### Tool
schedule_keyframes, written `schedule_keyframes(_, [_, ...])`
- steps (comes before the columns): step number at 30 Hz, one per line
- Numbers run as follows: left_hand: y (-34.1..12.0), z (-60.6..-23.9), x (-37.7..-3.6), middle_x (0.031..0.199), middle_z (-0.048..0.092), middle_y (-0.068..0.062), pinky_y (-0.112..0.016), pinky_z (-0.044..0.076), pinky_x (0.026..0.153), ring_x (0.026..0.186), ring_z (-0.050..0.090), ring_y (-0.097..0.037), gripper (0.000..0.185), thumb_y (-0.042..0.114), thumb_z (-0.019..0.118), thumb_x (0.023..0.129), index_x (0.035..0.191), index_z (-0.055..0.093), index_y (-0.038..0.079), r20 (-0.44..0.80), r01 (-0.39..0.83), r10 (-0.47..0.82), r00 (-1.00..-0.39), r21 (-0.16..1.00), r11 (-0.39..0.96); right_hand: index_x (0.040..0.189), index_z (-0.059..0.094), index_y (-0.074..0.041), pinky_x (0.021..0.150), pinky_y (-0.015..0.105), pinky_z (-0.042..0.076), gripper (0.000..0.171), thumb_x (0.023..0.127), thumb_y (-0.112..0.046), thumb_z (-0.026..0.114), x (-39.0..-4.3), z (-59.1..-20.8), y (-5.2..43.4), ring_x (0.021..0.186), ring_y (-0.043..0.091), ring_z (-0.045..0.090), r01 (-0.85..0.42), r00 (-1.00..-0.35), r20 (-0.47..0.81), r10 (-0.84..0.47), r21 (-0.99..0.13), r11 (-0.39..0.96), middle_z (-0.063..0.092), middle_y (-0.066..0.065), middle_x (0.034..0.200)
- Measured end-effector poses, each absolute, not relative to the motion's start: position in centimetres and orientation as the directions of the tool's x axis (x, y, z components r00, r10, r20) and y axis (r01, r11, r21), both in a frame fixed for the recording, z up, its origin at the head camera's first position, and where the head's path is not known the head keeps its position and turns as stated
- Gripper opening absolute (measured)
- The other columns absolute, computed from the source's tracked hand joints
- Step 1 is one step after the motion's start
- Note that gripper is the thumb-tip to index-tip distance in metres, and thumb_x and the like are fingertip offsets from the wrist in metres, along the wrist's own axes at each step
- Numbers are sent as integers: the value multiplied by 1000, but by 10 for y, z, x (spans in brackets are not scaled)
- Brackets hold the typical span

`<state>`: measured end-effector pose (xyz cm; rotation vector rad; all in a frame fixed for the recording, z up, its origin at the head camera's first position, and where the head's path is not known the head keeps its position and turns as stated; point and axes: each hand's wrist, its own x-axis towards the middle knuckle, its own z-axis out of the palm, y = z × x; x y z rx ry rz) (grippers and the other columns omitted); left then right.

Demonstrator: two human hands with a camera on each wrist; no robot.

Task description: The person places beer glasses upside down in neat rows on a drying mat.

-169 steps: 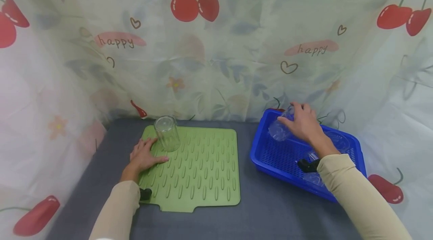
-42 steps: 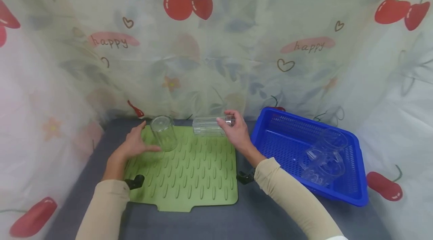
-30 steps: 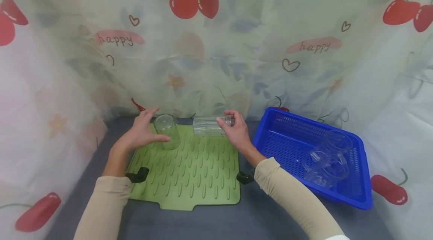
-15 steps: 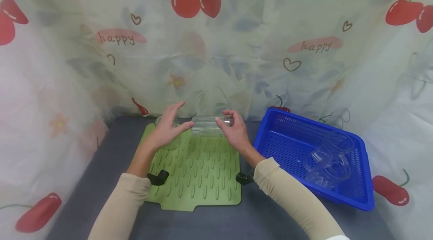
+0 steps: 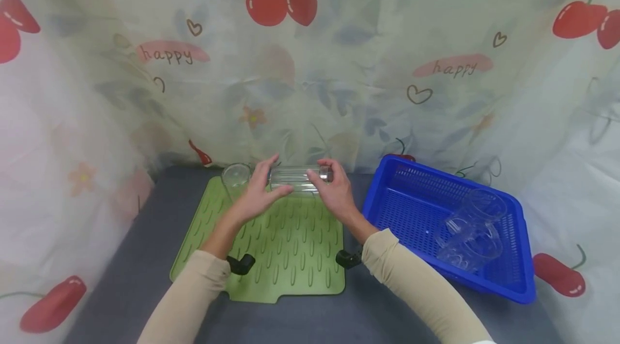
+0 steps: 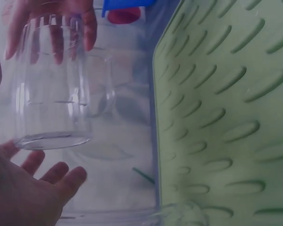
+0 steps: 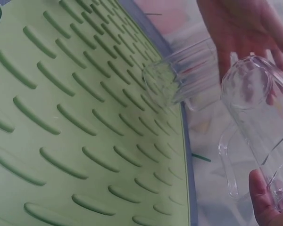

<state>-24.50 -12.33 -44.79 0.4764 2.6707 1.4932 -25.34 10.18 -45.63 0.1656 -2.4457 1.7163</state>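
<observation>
Clear ribbed glass (image 5: pixel 296 178), held on its side, horizontal, above the far edge of the green mat (image 5: pixel 286 247). It has a handle, seen in the right wrist view (image 7: pixel 228 160). Not resting on the mat; carried between both hands.

Right hand (image 5: pixel 336 193): grips the glass at its right end, fingers curled over the top, thumb underneath. In the right wrist view only a thumb tip shows at the lower edge, against the glass wall.

Left hand (image 5: pixel 259 196): at the glass's left end, fingers extended and spread, thumb pointing up beside the rim. Left wrist view shows the open palm (image 6: pixel 23 193) just below the mouth of the glass (image 6: pixel 52 84), fingers loose, not wrapped around it. Whether the palm actually touches the rim, I cannot tell.

Second glass (image 5: pixel 235 178): smaller, upside down, standing on the mat's far left corner, just left of the left hand. Partly hidden by that hand.

Green mat: ribbed with raised oval bumps, lying flat on the grey tabletop (image 5: pixel 145 258), under and in front of both hands.

Blue basket (image 5: pixel 513 285): perforated plastic, on the table to the right of the mat, near it but apart. Several clear glasses (image 5: pixel 472 236) lie jumbled inside, toward its right side.

Cherry-print curtain (image 5: pixel 339 64) hangs behind and to both sides. Both forearms in beige sleeves.
</observation>
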Motion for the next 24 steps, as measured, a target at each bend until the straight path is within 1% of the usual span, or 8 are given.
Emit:
schedule_keyframes(7, [-117,-455,-247,173,13,-9,-67,18,124,159,14,-38,89,55,59,99,166,8,28,46,149,250,-967,900,410,132,59,-19,98,45,52,47,95,-48,69,-251,-455,102,116,27,61,-184,-981,191,-5,-934,306,59,9,136])
schedule_keyframes(9, [-114,-456,-248,173,12,-9,-66,25,122,158,16,-40,85,54,57,101,165,9,27,27,120,247,-969,922,369,132,59,-19,97,44,52,46,96,-47,69,-252,-455,102,115,26,61,-187,-980,197,4,-937,295,60,9,135])
schedule_keyframes(11, [-112,-457,-249,173,11,-11,-64,35,117,155,24,-43,80,52,54,103,165,11,27,14,92,242,-970,945,315,132,59,-18,95,42,53,46,96,-46,68,-252,-456,102,113,26,62,-194,-979,205,9,-938,286,60,8,133])
schedule_keyframes(14, [-108,-458,-249,171,11,-16,-58,50,107,147,38,-46,73,48,52,105,164,14,28,3,56,225,-974,972,226,133,58,-15,91,40,55,47,97,-45,68,-252,-457,100,110,26,63,-207,-976,217,6,-940,272,60,10,133])
schedule_keyframes(16, [-107,-459,-250,169,14,-20,-56,52,105,141,45,-48,71,45,52,106,164,15,27,5,44,219,-976,984,174,134,58,-14,89,38,56,48,97,-44,68,-252,-457,99,109,27,63,-212,-975,221,5,-942,260,60,12,133])
schedule_keyframes(19, [-105,-459,-250,167,17,-22,-56,53,103,138,49,-49,69,43,53,106,163,17,26,14,41,212,-977,991,127,134,58,-12,84,35,57,47,97,-41,69,-251,-458,97,107,29,64,-214,-975,223,13,-949,232,60,13,132])
schedule_keyframes(21, [-104,-459,-251,167,17,-22,-55,55,101,136,50,-49,70,43,54,105,163,18,26,24,49,211,-977,993,112,133,58,-13,81,33,58,45,98,-39,69,-251,-459,97,105,29,64,-211,-976,219,13,-954,215,60,11,129])
schedule_keyframes(24, [-104,-460,-251,163,24,-25,-55,56,99,133,53,-50,72,43,57,103,162,19,27,43,67,205,-978,991,114,132,58,-13,76,32,59,43,98,-36,69,-251,-459,96,103,30,65,-213,-976,218,4,-958,193,61,11,126])
